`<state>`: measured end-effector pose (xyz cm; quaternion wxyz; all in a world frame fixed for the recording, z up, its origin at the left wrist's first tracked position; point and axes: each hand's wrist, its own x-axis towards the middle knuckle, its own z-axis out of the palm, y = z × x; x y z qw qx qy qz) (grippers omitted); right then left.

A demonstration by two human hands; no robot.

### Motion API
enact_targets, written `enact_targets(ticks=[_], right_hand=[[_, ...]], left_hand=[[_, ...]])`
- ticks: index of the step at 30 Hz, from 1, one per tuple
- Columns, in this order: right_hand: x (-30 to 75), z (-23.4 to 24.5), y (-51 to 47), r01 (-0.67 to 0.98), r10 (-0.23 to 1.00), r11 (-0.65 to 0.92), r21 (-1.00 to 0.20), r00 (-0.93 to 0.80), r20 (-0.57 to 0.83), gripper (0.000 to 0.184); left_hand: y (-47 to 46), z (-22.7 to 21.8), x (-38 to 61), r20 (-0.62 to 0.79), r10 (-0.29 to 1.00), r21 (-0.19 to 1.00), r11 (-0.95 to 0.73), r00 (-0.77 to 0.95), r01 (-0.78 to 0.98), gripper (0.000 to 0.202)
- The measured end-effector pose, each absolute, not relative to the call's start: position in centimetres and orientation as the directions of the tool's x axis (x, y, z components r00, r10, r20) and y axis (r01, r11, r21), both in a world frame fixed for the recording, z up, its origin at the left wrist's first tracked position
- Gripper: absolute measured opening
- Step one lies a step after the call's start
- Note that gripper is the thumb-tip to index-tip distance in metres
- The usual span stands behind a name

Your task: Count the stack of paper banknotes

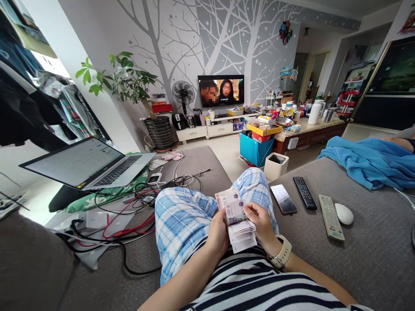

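A stack of banknotes [231, 203] lies between my two hands above my lap, its lower notes folded over and fanned toward me. My left hand [218, 231] is closed around the stack's left side. With thumb and fingers, my right hand [261, 220] pinches the right edge of the top note. A pale watch [282, 252] is strapped on my right wrist. Below the notes are my blue checked trousers [181, 220] and striped top. Parts of the fingers under the notes are hidden.
On the sofa to my right lie a phone [283, 199], a black remote [304, 193], a grey remote [331, 217] and a white mouse [344, 214]. To my left are an open laptop [129, 170] and tangled cables [129, 233]. A blue blanket [366, 160] covers part of the right side.
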<state>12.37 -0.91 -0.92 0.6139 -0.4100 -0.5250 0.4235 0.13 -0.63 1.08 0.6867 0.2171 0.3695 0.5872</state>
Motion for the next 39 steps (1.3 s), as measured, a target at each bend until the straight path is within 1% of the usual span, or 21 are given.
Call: enact_targets(ticks=[12,17,22,25,27,31,34,39], right_hand=[[12.3,-0.6,-1.2,-0.085,0.953,0.300,-0.950,0.060,0.296,0.036],[12.4,-0.9,-1.2,-0.074,0.941,0.337,-0.938,0.059,0.334,0.041],[12.6,-1.2,-1.3,-0.103,0.952,0.303,-0.948,-0.004,0.305,0.048],[12.6,-1.0,-1.3,-0.093,0.950,0.309,-0.946,-0.017,0.312,0.045],[12.5,-1.0,-1.3,-0.086,0.951,0.309,-0.947,-0.002,0.310,0.041],[12.4,-1.1,-0.8,-0.082,0.947,0.309,-0.948,0.123,0.298,0.035],[12.4,-1.4,-0.3,-0.089,0.938,0.312,-0.946,0.185,0.292,0.032],[12.7,-1.4,-0.2,-0.025,0.945,0.294,-0.955,0.155,0.287,0.033]], left_hand=[[-0.5,0.7,0.1,-0.266,0.962,0.699,0.233,0.056,-0.676,0.029],[-0.4,0.4,-0.1,-0.292,0.956,0.696,0.244,0.045,-0.675,0.027],[-0.5,0.4,-0.1,-0.314,0.949,0.701,0.247,0.021,-0.669,0.027],[-0.6,0.6,-0.1,-0.315,0.949,0.711,0.254,0.027,-0.656,0.027],[-0.7,0.6,-0.1,-0.314,0.949,0.718,0.254,0.025,-0.647,0.027],[-0.7,0.7,-0.2,-0.304,0.952,0.708,0.250,0.034,-0.660,0.032],[-0.8,0.7,-0.2,-0.278,0.960,0.730,0.236,0.037,-0.642,0.032],[-0.9,0.6,-0.3,-0.250,0.968,0.759,0.221,0.039,-0.612,0.026]])
